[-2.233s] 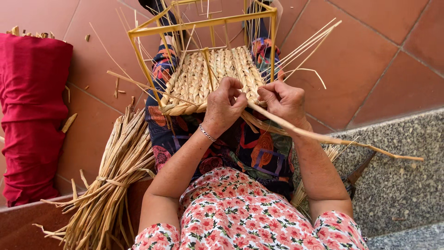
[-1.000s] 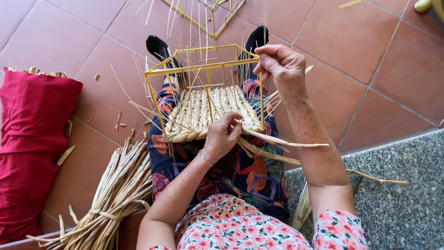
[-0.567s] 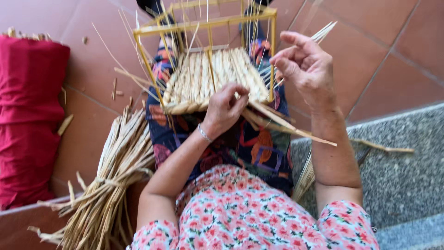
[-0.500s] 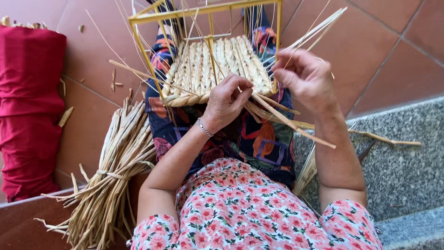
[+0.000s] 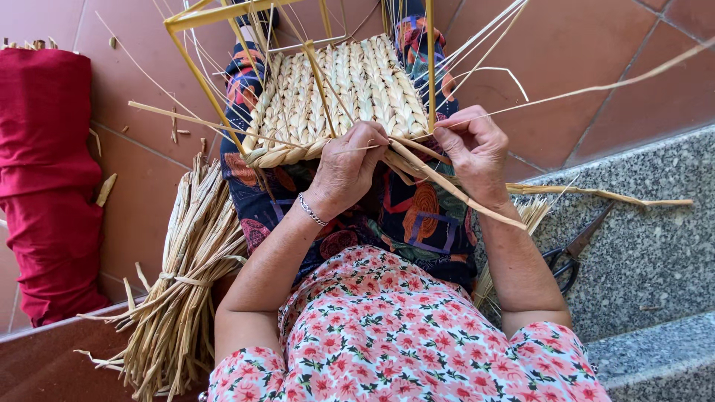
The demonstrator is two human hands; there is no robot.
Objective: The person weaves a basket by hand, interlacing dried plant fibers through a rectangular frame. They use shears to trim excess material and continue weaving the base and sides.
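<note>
Woven straw panel [image 5: 342,93] lay on person's lap, inside yellow wire frame [image 5: 216,15]; frame's top cut off by upper edge. Left hand [image 5: 346,167] sat at panel's near edge, fingers curled narrow over a thin strand; fingertips hidden behind knuckles, so exact grip hard to make out. Right hand [image 5: 477,152] just beside it, fingers pinched on a flat straw strip [image 5: 454,190] running toward right forearm. Loose strands fanned up-right, ends out of view. Straw bundle [image 5: 186,283] lay on tiled floor by left elbow, lower part cut off. Red cloth roll [image 5: 45,179] at far left, partly out of frame. Scissors [image 5: 573,249] on grey stone step, handle partly hidden behind right arm.
</note>
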